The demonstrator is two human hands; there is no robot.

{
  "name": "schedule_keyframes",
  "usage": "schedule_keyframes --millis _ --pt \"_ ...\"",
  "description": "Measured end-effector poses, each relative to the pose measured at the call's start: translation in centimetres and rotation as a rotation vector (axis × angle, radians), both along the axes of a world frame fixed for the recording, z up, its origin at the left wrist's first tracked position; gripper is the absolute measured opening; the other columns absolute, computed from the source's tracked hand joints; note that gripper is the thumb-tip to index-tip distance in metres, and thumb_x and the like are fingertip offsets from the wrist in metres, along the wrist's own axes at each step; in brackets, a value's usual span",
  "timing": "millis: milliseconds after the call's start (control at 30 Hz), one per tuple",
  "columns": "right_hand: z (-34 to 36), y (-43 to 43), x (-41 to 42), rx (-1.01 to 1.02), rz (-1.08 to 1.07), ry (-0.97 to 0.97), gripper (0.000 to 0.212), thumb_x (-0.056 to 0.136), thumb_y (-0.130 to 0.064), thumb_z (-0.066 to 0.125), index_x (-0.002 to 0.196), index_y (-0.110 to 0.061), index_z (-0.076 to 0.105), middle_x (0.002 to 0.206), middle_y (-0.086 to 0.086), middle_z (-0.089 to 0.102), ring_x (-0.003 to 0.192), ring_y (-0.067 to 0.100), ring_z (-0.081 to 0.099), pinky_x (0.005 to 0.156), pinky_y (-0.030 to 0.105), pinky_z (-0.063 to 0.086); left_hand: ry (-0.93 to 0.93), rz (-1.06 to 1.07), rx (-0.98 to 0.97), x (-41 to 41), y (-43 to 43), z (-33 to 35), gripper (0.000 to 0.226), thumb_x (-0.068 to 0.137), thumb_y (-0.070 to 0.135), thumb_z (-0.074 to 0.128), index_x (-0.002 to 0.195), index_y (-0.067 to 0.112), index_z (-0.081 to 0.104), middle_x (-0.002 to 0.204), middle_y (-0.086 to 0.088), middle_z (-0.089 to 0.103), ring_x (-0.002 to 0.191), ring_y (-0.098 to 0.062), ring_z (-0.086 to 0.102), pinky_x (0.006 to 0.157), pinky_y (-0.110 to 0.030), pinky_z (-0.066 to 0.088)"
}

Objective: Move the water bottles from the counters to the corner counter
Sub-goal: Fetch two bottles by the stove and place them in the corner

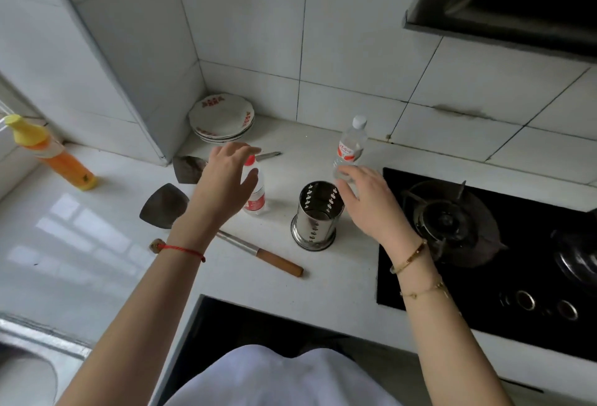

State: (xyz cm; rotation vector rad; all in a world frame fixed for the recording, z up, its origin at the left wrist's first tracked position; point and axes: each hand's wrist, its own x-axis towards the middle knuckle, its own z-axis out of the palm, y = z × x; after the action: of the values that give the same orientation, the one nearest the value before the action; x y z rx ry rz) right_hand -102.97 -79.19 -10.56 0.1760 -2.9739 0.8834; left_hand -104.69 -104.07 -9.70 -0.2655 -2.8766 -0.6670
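Two clear water bottles with red labels stand upright on the white corner counter. The smaller one, with a red cap, is partly hidden behind my left hand, whose fingers are spread just beside it without holding it. The taller one, with a white cap, stands near the stove; my right hand is open right in front of its base, fingers apart, hiding the bottom. Whether either hand touches its bottle I cannot tell.
A perforated steel utensil holder stands between my hands. Two spatulas lie at left, one with a wooden handle. Stacked plates fill the corner. A yellow-orange bottle stands far left. The black gas stove is at right.
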Motion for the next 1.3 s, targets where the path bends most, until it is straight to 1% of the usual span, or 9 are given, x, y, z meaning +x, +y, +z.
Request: schedule_keyframes --millis 233,300,433,633,733,867,967,1067,1300 --pt "-0.5 2.2 -7.0 0.087 -0.064 0.021 0.033 0.094 -0.023 0.046 0.122 -0.006 0.054 0.126 0.019 0.052 0.113 0.042 0.049 0.096 0.049 0.043 -0.033 0.064 -0.051 -3.8 0.8 -1.2 0.036 0.089 0.017 0.058 0.126 0.014 0.058 0.132 -0.010 0.055 0.121 -0.032 0.044 0.093 -0.047 0.048" --pt "-0.9 2.8 -9.3 0.098 -0.072 0.004 0.036 0.094 -0.022 0.046 0.126 -0.007 0.051 0.129 0.019 0.049 0.115 0.042 0.048 0.096 0.049 0.043 -0.052 0.105 -0.062 -4.7 0.9 -1.6 0.036 0.088 0.016 0.058 0.124 0.012 0.059 0.130 -0.011 0.056 0.121 -0.034 0.045 0.092 -0.048 0.048" --pt "-1.8 3.4 -13.5 0.112 -0.099 -0.004 0.046 0.094 -0.020 0.045 0.139 -0.011 0.040 0.139 0.016 0.039 0.121 0.040 0.043 0.101 0.045 0.041 -0.089 0.140 -0.067 -6.0 1.0 -2.8 0.037 0.086 0.012 0.061 0.122 0.010 0.060 0.123 -0.012 0.059 0.112 -0.034 0.050 0.087 -0.045 0.050" --pt "-3.1 3.5 -18.3 0.141 -0.097 -0.064 0.048 0.095 -0.018 0.041 0.142 -0.011 0.036 0.140 0.017 0.037 0.122 0.039 0.040 0.100 0.045 0.041 -0.118 0.171 -0.073 -7.0 1.2 -3.8 0.036 0.081 0.003 0.065 0.116 0.011 0.065 0.115 -0.009 0.065 0.103 -0.030 0.052 0.080 -0.041 0.052" --pt "-3.9 3.5 -19.6 0.222 -0.116 -0.086 0.041 0.094 -0.016 0.041 0.134 -0.006 0.043 0.132 0.020 0.042 0.118 0.040 0.041 0.095 0.044 0.041 -0.132 0.183 -0.059 -7.3 1.1 -4.2 0.035 0.080 -0.001 0.064 0.113 0.012 0.067 0.110 -0.008 0.066 0.100 -0.029 0.052 0.077 -0.038 0.052" --pt "-4.4 3.6 -20.0 0.183 -0.127 -0.045 0.027 0.090 -0.004 0.043 0.116 -0.003 0.050 0.118 0.021 0.045 0.099 0.042 0.054 0.083 0.043 0.049 -0.129 0.198 -0.058 -7.8 1.1 -4.5 0.031 0.081 -0.004 0.063 0.106 0.014 0.069 0.105 -0.007 0.066 0.097 -0.028 0.052 0.075 -0.037 0.051" --pt "-4.6 3.6 -19.7 0.159 -0.135 -0.002 0.023 0.086 0.005 0.042 0.105 -0.003 0.051 0.111 0.019 0.046 0.089 0.040 0.056 0.076 0.040 0.050 -0.129 0.221 -0.037 -7.9 1.4 -4.5 0.029 0.082 -0.006 0.060 0.104 0.012 0.068 0.102 -0.009 0.065 0.098 -0.028 0.052 0.071 -0.036 0.052" --pt "-4.8 3.5 -18.9 0.107 -0.163 0.036 0.025 0.083 0.009 0.040 0.101 -0.004 0.052 0.109 0.018 0.047 0.086 0.039 0.055 0.070 0.035 0.044 -0.127 0.228 -0.020 -7.9 1.6 -4.6 0.028 0.081 -0.007 0.060 0.100 0.012 0.069 0.099 -0.010 0.066 0.095 -0.027 0.051 0.069 -0.033 0.049" --pt "-4.7 3.6 -16.1 0.046 -0.186 0.124 0.022 0.081 0.005 0.046 0.100 -0.004 0.055 0.108 0.015 0.049 0.089 0.036 0.056 0.073 0.040 0.051 -0.155 0.215 0.033 -6.9 1.6 -4.3 0.024 0.073 -0.004 0.071 0.093 0.010 0.069 0.098 -0.010 0.064 0.091 -0.023 0.047 0.072 -0.028 0.039"
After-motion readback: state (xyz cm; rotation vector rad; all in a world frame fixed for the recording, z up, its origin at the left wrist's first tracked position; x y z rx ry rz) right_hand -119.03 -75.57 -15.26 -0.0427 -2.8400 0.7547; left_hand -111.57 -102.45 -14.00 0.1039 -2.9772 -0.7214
